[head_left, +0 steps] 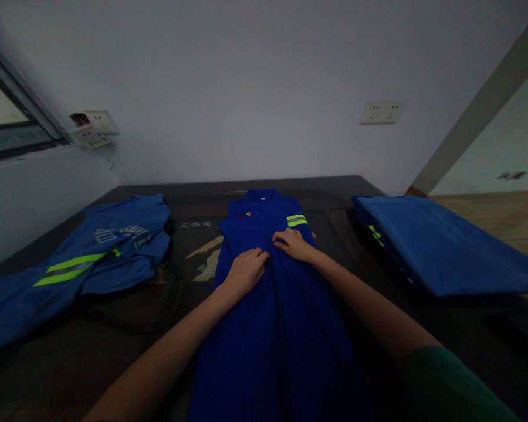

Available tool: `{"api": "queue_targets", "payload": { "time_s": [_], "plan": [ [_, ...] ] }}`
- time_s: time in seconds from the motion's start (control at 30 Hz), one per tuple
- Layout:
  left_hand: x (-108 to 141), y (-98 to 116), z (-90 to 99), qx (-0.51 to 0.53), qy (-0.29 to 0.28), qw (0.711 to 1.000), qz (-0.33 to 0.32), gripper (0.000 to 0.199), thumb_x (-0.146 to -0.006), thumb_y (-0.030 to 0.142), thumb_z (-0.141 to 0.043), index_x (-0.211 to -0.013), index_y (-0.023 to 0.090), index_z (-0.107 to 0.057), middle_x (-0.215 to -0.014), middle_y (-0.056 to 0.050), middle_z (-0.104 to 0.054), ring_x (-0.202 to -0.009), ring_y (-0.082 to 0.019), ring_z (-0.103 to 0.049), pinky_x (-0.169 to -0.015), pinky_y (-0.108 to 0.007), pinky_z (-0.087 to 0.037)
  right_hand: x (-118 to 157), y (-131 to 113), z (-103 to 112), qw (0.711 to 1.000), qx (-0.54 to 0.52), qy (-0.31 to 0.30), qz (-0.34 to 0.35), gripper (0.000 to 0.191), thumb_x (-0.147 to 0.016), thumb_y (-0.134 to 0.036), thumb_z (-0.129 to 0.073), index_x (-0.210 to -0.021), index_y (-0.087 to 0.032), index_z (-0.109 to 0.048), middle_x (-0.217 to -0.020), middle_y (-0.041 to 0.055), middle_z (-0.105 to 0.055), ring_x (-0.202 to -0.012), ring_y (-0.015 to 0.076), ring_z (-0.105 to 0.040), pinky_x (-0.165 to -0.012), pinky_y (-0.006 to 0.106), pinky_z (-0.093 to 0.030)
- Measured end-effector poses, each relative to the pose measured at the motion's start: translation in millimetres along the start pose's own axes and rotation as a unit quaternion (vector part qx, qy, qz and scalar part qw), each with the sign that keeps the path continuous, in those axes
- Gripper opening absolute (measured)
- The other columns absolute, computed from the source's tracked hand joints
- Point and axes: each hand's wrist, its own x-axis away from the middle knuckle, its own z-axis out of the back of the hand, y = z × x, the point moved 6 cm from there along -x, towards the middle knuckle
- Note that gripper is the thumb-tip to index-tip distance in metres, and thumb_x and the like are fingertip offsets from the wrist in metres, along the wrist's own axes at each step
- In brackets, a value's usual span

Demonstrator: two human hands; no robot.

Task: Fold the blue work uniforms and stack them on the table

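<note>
Garment in deep blue lies lengthwise before you, mid-table, its collar toward the wall, its long axis running back toward you. Smooth cloth forms a narrow strip with a central crease and a yellow-grey band. Your left hand and right hand rest on it with fingers curled beside the crease; you cannot tell whether they pinch fabric. Around it spreads the dark, glossy table, bearing rumpled blue clothing leftward and a flat folded stack rightward. Sockets dot the pale wall.
</note>
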Motion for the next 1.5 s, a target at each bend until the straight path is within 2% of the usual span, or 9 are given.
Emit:
{"api": "queue_targets", "payload": {
  "time_s": [0.27,0.5,0.6,0.7,0.8,0.9,1.0,1.17,1.5],
  "plan": [
    [-0.8,3.8,2.4,0.008,0.003,1.0,-0.006,0.026,-0.088,0.011,-0.045,-0.106,0.019,-0.063,-0.098,-0.007,-0.064,-0.096,-0.022,-0.061,-0.084,-0.034,-0.049,-1.4,-3.8,-6.0,0.998,0.056,0.01,-0.021,0.019,-0.096,-0.026,-0.04,-0.097,-0.021,-0.059,-0.1,0.0058,-0.065,-0.1,0.0232,-0.05,-0.098,0.046,-0.031],
    [-3.9,-5.0,1.1,0.144,0.039,0.988,-0.039,0.024,-0.093,0.019,-0.044,-0.098,0.019,-0.068,-0.096,-0.004,-0.067,-0.091,-0.017,-0.062,-0.087,-0.03,-0.048,4.6,-21.3,-11.6,0.983,0.176,0.048,0.0,0.029,-0.097,-0.027,-0.036,-0.11,-0.015,-0.059,-0.11,0.0141,-0.061,-0.108,0.0273,-0.048,-0.104,0.049,-0.028],
    [-5.5,-28.7,2.7,0.127,0.087,0.988,0.012,0.025,-0.092,0.022,-0.046,-0.106,0.02,-0.067,-0.108,-0.005,-0.065,-0.103,-0.019,-0.058,-0.095,-0.033,-0.045,7.8,-23.1,-12.0,0.981,0.181,0.069,-0.002,0.036,-0.097,-0.028,-0.037,-0.126,-0.018,-0.054,-0.124,0.0145,-0.055,-0.118,0.0286,-0.045,-0.108,0.05,-0.025],
    [-7.9,-65.2,1.7,0.052,0.112,0.984,0.126,0.036,-0.092,0.029,-0.047,-0.125,0.019,-0.058,-0.135,-0.011,-0.051,-0.128,-0.028,-0.043,-0.107,-0.042,-0.036,7.4,-19.9,-14.6,0.984,0.17,0.061,-0.007,0.044,-0.097,-0.028,-0.035,-0.139,-0.02,-0.044,-0.137,0.0132,-0.049,-0.127,0.0284,-0.041,-0.111,0.052,-0.023],
    [-15.8,-97.8,-11.8,0.023,0.042,0.976,0.214,0.051,-0.094,0.041,-0.042,-0.14,0.018,-0.044,-0.148,-0.015,-0.036,-0.138,-0.036,-0.028,-0.109,-0.051,-0.029,5.3,-19.2,-16.2,0.984,0.173,0.044,-0.009,0.046,-0.098,-0.027,-0.033,-0.143,-0.021,-0.039,-0.144,0.0123,-0.044,-0.134,0.0286,-0.036,-0.112,0.055,-0.02],
    [-29.5,-116.3,-26.8,0.03,-0.033,0.969,0.241,0.057,-0.094,0.051,-0.036,-0.145,0.025,-0.037,-0.153,-0.013,-0.029,-0.139,-0.04,-0.025,-0.109,-0.056,-0.027,5.9,-25.1,-13.4,0.982,0.177,0.052,-0.025,0.049,-0.097,-0.027,-0.035,-0.145,-0.021,-0.036,-0.149,0.0122,-0.038,-0.141,0.0298,-0.026,-0.112,0.057,-0.018],
    [-45.5,-126.1,-31.8,0.044,-0.05,0.965,0.255,0.057,-0.094,0.054,-0.031,-0.146,0.03,-0.036,-0.155,-0.011,-0.025,-0.14,-0.041,-0.022,-0.108,-0.058,-0.025,10.5,-32.0,-12.5,0.984,0.15,0.074,-0.068,0.052,-0.097,-0.029,-0.037,-0.146,-0.014,-0.034,-0.151,0.017,-0.033,-0.142,0.0312,-0.022,-0.113,0.055,-0.02],
    [-66.6,-129.6,-28.9,0.021,-0.011,0.961,0.274,0.056,-0.095,0.049,-0.031,-0.145,0.025,-0.037,-0.153,-0.013,-0.03,-0.142,-0.038,-0.02,-0.109,-0.06,-0.022,18.9,-32.5,-24.1,0.983,0.124,0.065,-0.117,0.055,-0.098,-0.039,-0.034,-0.144,-0.008,-0.038,-0.15,0.0194,-0.034,-0.142,0.0308,-0.024,-0.113,0.052,-0.021],
    [-68.7,-94.7,-39.1,-0.053,0.04,0.973,0.222,0.052,-0.098,0.041,-0.028,-0.147,0.024,-0.035,-0.151,-0.01,-0.034,-0.142,-0.03,-0.024,-0.113,-0.057,-0.015,20.4,-33.6,-19.1,0.987,0.079,0.1,-0.094,0.049,-0.098,-0.03,-0.032,-0.145,-0.017,-0.039,-0.149,0.0104,-0.038,-0.141,0.0247,-0.028,-0.115,0.05,-0.019]
  ]
}}
